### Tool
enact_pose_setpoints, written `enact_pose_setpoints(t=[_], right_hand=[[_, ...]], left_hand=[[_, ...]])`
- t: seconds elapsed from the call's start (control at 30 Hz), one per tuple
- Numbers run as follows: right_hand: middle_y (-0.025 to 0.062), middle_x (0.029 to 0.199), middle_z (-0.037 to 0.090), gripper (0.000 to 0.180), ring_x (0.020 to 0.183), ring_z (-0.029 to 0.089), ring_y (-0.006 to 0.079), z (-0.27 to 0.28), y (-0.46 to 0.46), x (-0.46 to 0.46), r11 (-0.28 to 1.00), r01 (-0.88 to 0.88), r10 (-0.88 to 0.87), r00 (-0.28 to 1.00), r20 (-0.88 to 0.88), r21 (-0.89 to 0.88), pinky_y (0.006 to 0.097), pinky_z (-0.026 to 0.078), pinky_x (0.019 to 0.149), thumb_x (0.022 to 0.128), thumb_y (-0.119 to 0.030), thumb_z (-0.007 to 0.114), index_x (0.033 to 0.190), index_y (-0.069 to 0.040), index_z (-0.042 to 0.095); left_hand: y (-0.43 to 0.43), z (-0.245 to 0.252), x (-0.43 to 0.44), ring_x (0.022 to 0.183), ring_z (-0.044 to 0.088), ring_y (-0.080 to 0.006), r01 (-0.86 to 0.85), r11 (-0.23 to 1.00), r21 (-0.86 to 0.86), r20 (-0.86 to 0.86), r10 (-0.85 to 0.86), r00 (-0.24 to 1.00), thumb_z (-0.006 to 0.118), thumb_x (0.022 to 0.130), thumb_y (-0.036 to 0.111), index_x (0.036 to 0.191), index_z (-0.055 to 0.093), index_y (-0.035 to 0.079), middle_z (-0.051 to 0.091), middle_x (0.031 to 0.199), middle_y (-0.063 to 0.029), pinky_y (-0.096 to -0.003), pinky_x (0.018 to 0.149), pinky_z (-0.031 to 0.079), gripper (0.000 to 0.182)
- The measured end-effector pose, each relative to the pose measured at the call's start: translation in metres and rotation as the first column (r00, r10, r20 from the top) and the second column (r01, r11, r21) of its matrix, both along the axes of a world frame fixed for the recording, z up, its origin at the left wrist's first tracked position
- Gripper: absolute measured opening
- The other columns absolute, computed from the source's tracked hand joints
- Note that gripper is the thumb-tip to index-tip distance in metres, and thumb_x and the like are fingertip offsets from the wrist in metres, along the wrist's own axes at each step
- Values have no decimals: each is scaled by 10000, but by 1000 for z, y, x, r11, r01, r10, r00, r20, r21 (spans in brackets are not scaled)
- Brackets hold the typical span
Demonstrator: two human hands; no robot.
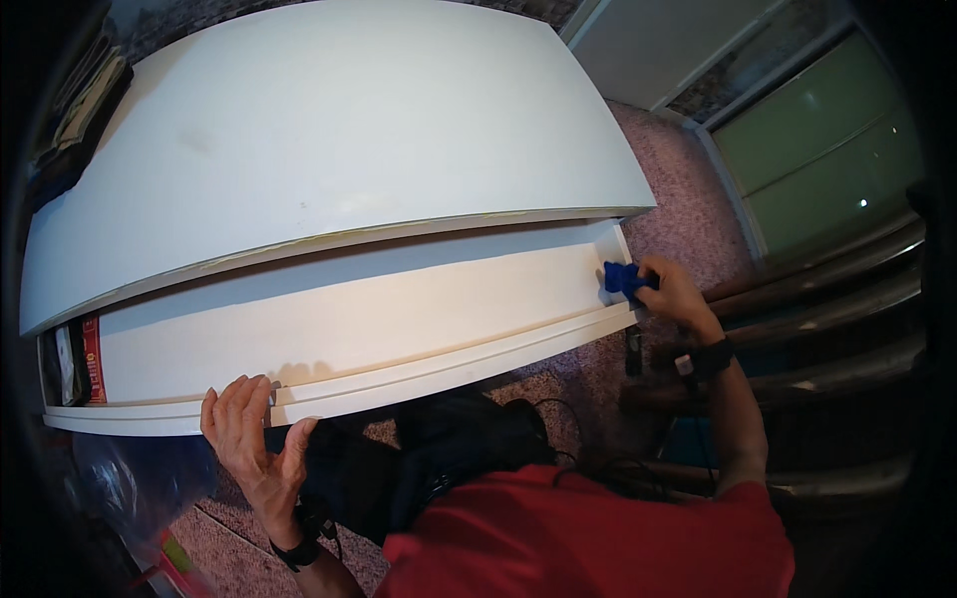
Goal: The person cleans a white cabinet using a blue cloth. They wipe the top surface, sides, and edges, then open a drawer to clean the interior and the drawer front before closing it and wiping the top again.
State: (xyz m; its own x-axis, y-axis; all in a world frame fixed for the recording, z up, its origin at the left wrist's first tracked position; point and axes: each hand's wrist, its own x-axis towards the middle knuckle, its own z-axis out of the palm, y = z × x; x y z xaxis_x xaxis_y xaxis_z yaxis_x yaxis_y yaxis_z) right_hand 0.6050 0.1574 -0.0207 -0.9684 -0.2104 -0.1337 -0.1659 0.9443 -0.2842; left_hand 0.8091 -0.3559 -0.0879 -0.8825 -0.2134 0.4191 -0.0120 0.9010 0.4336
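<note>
A long white drawer [359, 318] stands pulled out from under a white tabletop [389, 127]. My right hand [673, 295] pinches a bunched blue cloth [622, 279] at the drawer's right end, against the inner corner by the front panel. On the left, my left hand [254, 437] lies over the drawer's front panel [448, 370], fingers across its top edge and thumb on the outer side. Inside the left end of the drawer are a red printed packet [91, 359] and dark and white items [66, 366] beside it.
Stacked folded items [82, 112] sit on the tabletop's left end. Dark polished wooden slats [822, 329] run close by my right arm. Below the drawer's left side hangs a clear plastic bag [142, 478]. A green-paned door [822, 149] is beyond the patterned floor [673, 179].
</note>
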Motion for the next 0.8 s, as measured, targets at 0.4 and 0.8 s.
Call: enact_pose_setpoints(t=[0.4,0.8], right_hand=[[215,1004,653,173,895,657,363,-19,-103,-19,916,-353,294,914,278,192,420,544,804,787,-38,757,930,11,674],[173,987,625,247,829,663,337,-37,-259,-16,628,-663,772,596,221,-407,382,554,727,752,-46,818,968,-2,708]], left_hand=[[-3,1,4,1182,616,-307,-15,1000,1,37,15,999,796,818,511,1146,700,56,697,1164,-105,-544,1143,339,569],[-7,-1,11,1176,637,-239,-53,994,99,119,41,992,776,784,622,1097,703,146,717,1156,-42,-480,1120,350,574]])
